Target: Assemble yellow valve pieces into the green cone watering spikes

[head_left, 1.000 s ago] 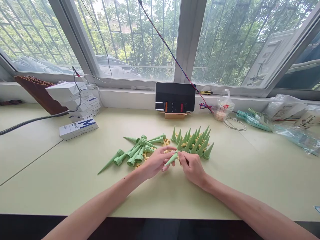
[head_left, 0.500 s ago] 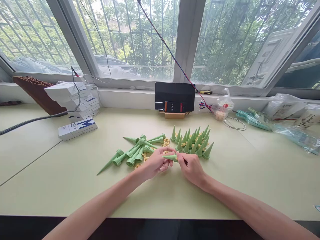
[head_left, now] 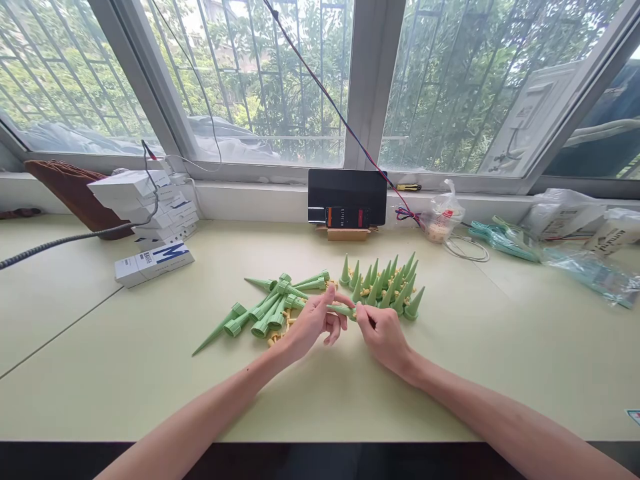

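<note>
Well nearer than the black tablet (head_left: 347, 188) and off to its left, loose spikes (head_left: 270, 313) lie heaped among yellow fittings (head_left: 273, 341). Straight before the tablet, my left hand (head_left: 317, 320) lifts its thumb, forefinger along one green spike (head_left: 343, 311); how firmly it holds, I can't tell. My right hand (head_left: 384, 333), before the tablet's right edge, pinches the wide end. I seem to be working that end, which calls for steadying the point while my right fingertips press or turn. Behind that hand, rightward before the tablet, upright spikes (head_left: 386, 295) stand bunched.

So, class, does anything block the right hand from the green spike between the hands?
Nothing visible does: the right hand meets the green spike at one end, with the left hand at its taper.
</note>
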Demonstrator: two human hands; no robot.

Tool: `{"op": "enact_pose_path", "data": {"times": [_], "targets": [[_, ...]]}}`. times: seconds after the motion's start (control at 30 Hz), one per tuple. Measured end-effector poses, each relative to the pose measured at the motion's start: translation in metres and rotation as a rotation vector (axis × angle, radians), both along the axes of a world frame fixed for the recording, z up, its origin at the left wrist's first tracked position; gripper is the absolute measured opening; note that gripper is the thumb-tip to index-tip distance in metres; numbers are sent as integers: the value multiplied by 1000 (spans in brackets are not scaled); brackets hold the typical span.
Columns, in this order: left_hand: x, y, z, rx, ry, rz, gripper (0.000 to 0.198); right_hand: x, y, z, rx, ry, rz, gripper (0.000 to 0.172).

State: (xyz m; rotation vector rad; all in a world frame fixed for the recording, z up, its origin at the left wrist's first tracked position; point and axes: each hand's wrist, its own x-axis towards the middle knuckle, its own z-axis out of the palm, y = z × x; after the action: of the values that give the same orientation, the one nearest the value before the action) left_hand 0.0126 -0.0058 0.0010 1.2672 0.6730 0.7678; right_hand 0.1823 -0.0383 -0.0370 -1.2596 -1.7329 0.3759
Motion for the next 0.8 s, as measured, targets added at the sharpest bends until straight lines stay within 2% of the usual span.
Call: {"op": "enact_pose_path", "data": {"times": [0.1, 0.33, 0.47, 0.63, 0.8], "targets": [[-2, 1, -1, 7, 3, -14, 68, 0, 1, -1, -3, 2, -10, 49], [-2, 2, -2, 6, 37, -10, 66, -1, 1, -3, -16, 8, -14, 49], [-1, 0, 2, 11, 32, -17, 58, -1, 1, -3, 0, 17, -25, 50], [-1, 0, 2, 114, 79, 39, 38, -1, 1, 0, -21, 67, -15, 46], [-4, 2, -2, 193, 152, 53, 39, 1, 2, 3, -55, 99, 31, 42]]}}
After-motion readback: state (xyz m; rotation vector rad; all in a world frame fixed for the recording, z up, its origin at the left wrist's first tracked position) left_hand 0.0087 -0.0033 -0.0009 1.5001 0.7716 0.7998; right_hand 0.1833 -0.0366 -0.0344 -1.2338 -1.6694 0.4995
